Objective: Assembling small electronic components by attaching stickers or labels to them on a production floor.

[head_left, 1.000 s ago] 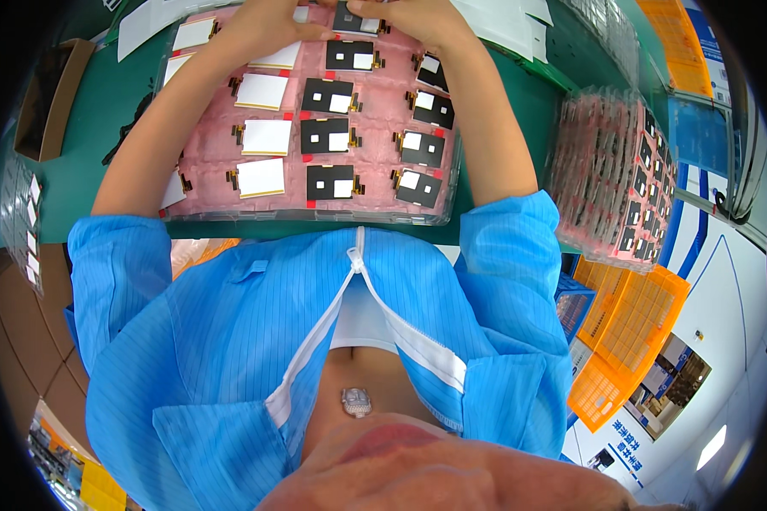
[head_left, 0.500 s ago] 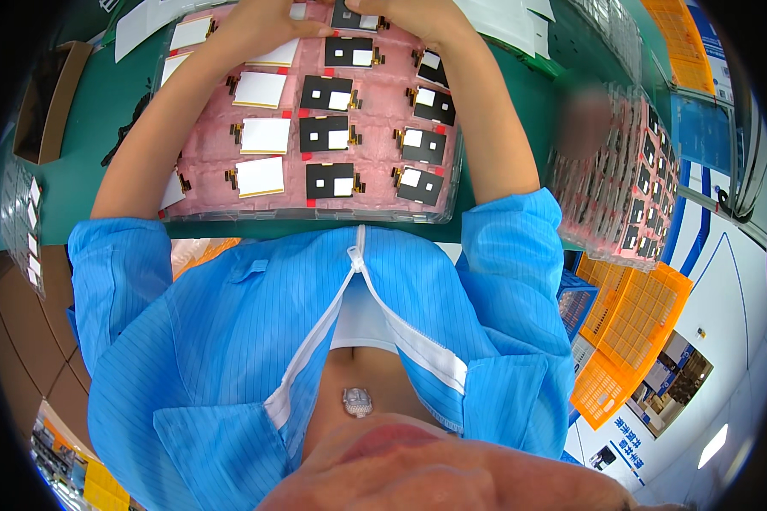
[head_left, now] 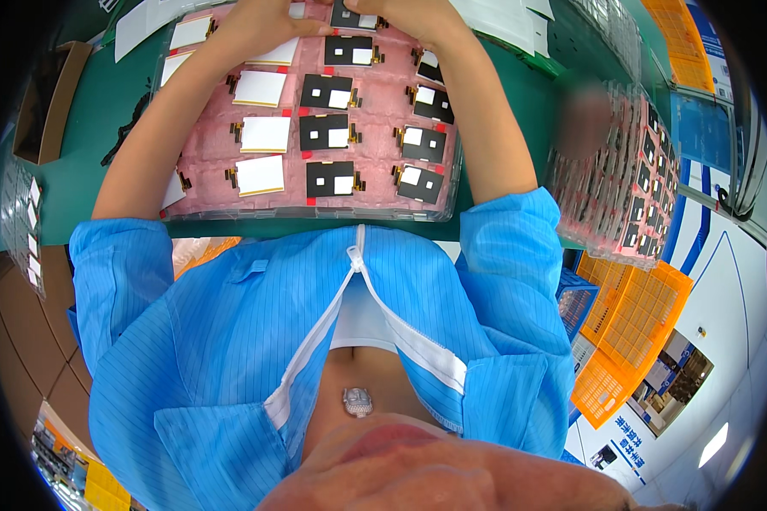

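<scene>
Both hands reach to the far side of a clear tray with a pink lining (head_left: 204, 145), set on a green table. Rows of small flat panels with brown-gold connector tabs lie in it, some white (head_left: 265, 134), others black with white squares (head_left: 325, 133). My left hand (head_left: 268, 25) is over the far left part, its thumb stretched to the right beside a black panel (head_left: 354, 19). My right hand (head_left: 413, 17) is at that same panel's right, its thumb near the far edge. The upper picture edge cuts off the other fingers, so any grip is hidden.
On the right stands a tall stack of similar filled trays (head_left: 609, 179). Orange plastic crates (head_left: 631, 315) are below it. At left are an open cardboard box (head_left: 55, 102), a black cable (head_left: 128, 132) and another clear tray (head_left: 25, 221). White sheets (head_left: 149, 30) lie at the far left.
My right forearm has shifted very slightly. Both hands stay at the far side of the tray, and the panels in view lie as before.
</scene>
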Available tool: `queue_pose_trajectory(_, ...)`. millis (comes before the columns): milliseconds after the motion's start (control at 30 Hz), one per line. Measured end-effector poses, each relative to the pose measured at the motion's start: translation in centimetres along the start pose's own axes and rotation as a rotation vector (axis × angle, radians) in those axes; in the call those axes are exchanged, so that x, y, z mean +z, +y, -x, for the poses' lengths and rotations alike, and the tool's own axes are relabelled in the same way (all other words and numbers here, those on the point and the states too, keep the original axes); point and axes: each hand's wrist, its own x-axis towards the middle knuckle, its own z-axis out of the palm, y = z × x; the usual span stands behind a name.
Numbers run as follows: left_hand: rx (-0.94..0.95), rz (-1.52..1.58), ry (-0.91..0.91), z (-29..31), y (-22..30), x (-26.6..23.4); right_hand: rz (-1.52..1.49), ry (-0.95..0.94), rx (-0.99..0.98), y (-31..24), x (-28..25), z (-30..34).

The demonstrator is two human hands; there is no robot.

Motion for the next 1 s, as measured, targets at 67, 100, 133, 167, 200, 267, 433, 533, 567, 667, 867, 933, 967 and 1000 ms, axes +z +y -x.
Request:
queue_pose_trajectory(67,0.010,-0.011,0.007,0.0,-0.3,0.2,0.007,0.007,-0.002,0.0,0.0,0.1)
queue_pose_trajectory(100,0.005,-0.014,0.012,0.3,-1.1,0.4,0.022,0.017,0.000,-0.3,0.3,0.1)
queue_pose_trajectory(133,0.046,0.044,0.048,0.5,-2.4,0.8,0.037,0.027,0.003,-0.6,0.5,0.1)
queue_pose_trajectory(167,0.094,0.105,0.079,0.3,-2.1,0.7,0.036,0.029,0.003,-0.8,0.4,0.3)
queue_pose_trajectory(200,0.096,0.105,0.077,0.1,-1.7,0.7,0.030,0.042,0.010,-0.9,0.3,0.6)
queue_pose_trajectory(267,0.005,-0.002,0.021,0.0,-0.6,0.2,0.026,0.053,0.015,-1.2,0.3,0.9)
queue_pose_trajectory(433,0.269,0.365,0.115,-0.2,-1.5,0.9,0.214,0.180,-0.097,-0.7,1.1,0.9)
queue_pose_trajectory(533,0.278,0.355,0.123,-0.4,-2.3,1.6,0.102,0.160,-0.187,0.4,1.3,0.6)
queue_pose_trajectory(567,0.520,0.729,0.218,-0.7,-1.9,1.8,0.103,0.159,-0.185,0.1,1.3,0.8)
queue_pose_trajectory(667,0.037,0.033,0.037,-0.1,-0.9,0.5,0.224,0.179,-0.147,-0.8,1.4,1.3)
queue_pose_trajectory(867,0.467,0.647,0.231,-0.2,-2.1,1.7,0.170,0.158,-0.127,-0.1,1.3,1.2)
queue_pose_trajectory(933,0.261,0.317,0.135,-0.6,-0.7,1.1,-0.098,0.069,-0.171,1.8,0.7,0.8)
queue_pose_trajectory(967,0.037,-0.021,0.045,-0.3,-0.4,0.8,-0.099,0.061,-0.173,1.3,0.8,0.8)
queue_pose_trajectory(1000,0.031,-0.023,0.048,-0.1,-0.4,0.7,-0.130,0.025,-0.079,0.8,0.8,0.9)
